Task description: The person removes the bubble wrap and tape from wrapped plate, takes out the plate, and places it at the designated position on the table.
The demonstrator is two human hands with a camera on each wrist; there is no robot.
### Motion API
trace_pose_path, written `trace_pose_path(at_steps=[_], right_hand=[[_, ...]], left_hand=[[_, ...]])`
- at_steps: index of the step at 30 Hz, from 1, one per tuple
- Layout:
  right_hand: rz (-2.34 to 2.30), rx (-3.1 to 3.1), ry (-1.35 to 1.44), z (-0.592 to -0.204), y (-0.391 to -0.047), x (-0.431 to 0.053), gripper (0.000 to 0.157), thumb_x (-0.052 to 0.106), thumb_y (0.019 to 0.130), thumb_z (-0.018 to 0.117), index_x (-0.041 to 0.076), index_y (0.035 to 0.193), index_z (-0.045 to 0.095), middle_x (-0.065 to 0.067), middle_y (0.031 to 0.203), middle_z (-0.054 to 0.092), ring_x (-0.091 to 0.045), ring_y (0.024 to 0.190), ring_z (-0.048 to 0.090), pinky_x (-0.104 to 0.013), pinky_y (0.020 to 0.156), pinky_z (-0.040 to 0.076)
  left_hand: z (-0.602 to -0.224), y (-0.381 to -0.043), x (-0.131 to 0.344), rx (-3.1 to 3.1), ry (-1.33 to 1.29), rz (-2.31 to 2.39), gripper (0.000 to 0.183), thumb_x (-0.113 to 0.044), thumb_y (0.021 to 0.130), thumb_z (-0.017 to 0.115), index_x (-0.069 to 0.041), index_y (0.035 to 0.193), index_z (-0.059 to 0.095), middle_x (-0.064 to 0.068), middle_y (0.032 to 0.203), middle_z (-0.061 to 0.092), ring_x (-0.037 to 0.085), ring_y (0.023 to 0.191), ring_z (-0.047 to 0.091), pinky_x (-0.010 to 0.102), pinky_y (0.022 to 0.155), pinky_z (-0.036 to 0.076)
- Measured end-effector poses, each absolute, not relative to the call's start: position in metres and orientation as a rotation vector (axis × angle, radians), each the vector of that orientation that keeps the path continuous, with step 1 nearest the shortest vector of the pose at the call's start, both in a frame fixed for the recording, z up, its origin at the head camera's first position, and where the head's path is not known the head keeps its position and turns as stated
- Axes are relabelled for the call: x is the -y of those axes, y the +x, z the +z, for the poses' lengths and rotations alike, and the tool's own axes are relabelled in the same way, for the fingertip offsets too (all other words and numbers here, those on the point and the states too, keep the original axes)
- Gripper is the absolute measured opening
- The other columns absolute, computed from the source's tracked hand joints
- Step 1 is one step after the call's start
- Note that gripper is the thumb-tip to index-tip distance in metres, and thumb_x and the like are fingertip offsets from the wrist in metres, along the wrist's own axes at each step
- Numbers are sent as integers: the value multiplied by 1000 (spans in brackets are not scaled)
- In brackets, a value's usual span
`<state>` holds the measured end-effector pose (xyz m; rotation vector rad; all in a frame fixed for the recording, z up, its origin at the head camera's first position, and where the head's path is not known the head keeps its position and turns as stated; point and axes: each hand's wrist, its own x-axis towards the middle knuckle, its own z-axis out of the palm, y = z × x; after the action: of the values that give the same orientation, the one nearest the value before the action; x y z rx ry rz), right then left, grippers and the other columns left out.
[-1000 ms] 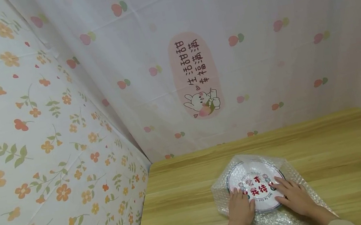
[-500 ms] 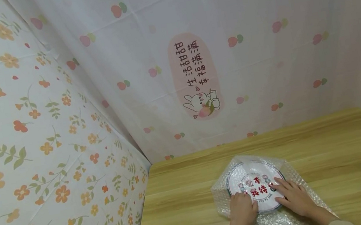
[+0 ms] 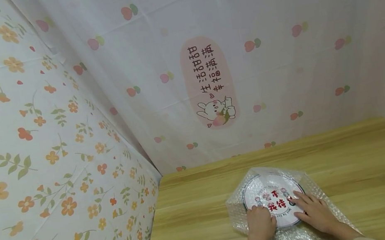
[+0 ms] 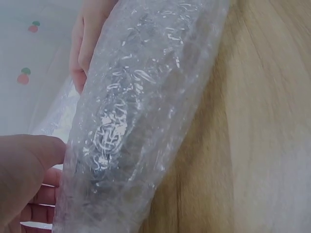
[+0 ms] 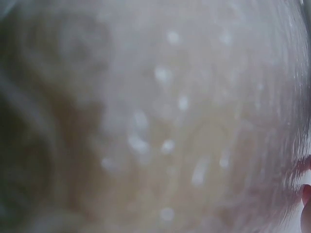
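Note:
A round white plate [image 3: 287, 217] with red characters and a dark rim lies on the table, within a sheet of clear bubble wrap [image 3: 298, 239]. At the plate's front left my left hand [image 3: 260, 226] has its fingers curled in and grips the bubble wrap; the pinched bit is hidden under the hand. My right hand [image 3: 316, 211] rests on the plate's right side with fingers spread. In the left wrist view the thumb [image 4: 36, 148] touches the side of the wrapped bundle. Blurred bubble wrap [image 5: 170, 121] fills most of the right wrist view.
The wood-grain table [image 3: 375, 175] carries the bundle near its front edge. Behind hangs a pale cloth [image 3: 277, 81] with fruit prints and a pink rabbit patch [image 3: 209, 83]. A flowered cloth [image 3: 40, 161] stands close along the left side.
The left hand's fingers, straighter on the plate a second ago, have curled in and drawn back toward its front edge. Red characters at the left look fainter. My right hand stays where it was.

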<state>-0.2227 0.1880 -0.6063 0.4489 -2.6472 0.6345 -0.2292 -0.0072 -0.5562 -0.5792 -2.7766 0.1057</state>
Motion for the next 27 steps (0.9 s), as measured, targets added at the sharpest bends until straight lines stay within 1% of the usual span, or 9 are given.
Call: trace_pose_path(at_steps=[10, 17, 27], right_hand=[[647, 2659, 446, -606, -222, -187, 41, 33, 79, 62, 10, 112, 60, -15, 126, 46, -42, 106, 42, -62, 74, 34], [640, 2638, 457, -606, -223, -187, 40, 32, 79, 62, 10, 112, 60, -15, 125, 46, -42, 105, 43, -61, 73, 34], [638, 2648, 453, -607, -223, -188, 41, 33, 79, 61, 10, 112, 60, -15, 125, 47, -41, 105, 44, -61, 73, 35]], left_hand=[[-555, -231, 0, 2810, -533, 159, 30, -38, 73, 61, -15, 54, 58, -3, 60, 54, 13, 60, 49, 26, 54, 36], [-552, -231, -5, 2852, -479, 129, 28, -39, 73, 61, -15, 59, 59, -2, 63, 56, 14, 62, 51, 27, 59, 38], [-563, -235, -10, 2908, -395, 96, 28, -41, 73, 60, -15, 62, 61, -3, 63, 56, 15, 61, 53, 29, 59, 38]])
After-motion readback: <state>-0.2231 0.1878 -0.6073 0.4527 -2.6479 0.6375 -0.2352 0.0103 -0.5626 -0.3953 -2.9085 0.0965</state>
